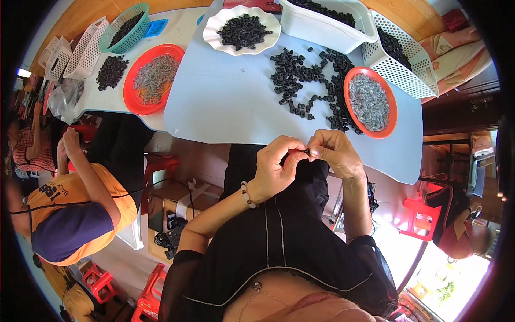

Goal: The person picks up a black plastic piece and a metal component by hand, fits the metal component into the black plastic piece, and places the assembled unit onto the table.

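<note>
At the near edge of a pale blue desk point(225, 102), a seated person's left hand point(273, 169) and right hand point(335, 153) meet fingertip to fingertip, both pinching one small black plastic part point(308, 152) held above the lap, just short of the desk's edge. A loose heap of black parts point(303, 88) spreads across the desk ahead of the hands, which suggests much of the handling is left; how many pieces are finished cannot be told. Just right of the heap, a red round tray point(371, 102) holds a mound of small grey metal pieces. Farther back, a white scalloped plate point(241, 31) carries more black parts, a white rectangular tub point(327, 24) is filled with them, and a white perforated basket point(402, 59) at the right holds another batch. On the adjoining desk to the left sit a second red tray point(154, 79) of grey pieces, a small black pile point(111, 72) and a green round basket point(125, 28) of black parts, where another person in an orange shirt point(70, 214) sits.
</note>
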The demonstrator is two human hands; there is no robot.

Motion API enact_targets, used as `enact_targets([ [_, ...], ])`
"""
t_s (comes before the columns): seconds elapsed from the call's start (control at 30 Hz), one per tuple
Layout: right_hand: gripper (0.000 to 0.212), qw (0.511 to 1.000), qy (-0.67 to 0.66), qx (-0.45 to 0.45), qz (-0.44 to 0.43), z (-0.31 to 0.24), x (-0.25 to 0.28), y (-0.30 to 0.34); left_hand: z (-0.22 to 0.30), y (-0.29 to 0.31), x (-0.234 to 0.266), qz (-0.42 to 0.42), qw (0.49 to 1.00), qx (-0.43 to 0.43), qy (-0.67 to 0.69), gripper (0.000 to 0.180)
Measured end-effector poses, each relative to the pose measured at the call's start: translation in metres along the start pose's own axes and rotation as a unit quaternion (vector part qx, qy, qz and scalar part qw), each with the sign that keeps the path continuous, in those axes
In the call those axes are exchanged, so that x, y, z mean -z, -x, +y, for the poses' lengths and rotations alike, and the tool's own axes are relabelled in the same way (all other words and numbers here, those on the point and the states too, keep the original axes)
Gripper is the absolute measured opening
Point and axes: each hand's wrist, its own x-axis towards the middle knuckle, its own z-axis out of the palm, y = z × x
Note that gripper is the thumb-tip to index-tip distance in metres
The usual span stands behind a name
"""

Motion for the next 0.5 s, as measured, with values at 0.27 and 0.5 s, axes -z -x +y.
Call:
enact_targets([
  [0.27,0.013,0.968,0.171,0.113,0.144,-0.048,0.035,-0.004,0.016,-0.008,0.001,0.037,0.993,0.063,0.088,0.025],
  [0.5,0.027,0.695,0.462,0.281,0.474,-0.134,0.179,-0.051,0.002,-0.003,0.009,0.019,0.993,0.109,0.048,0.015],
])
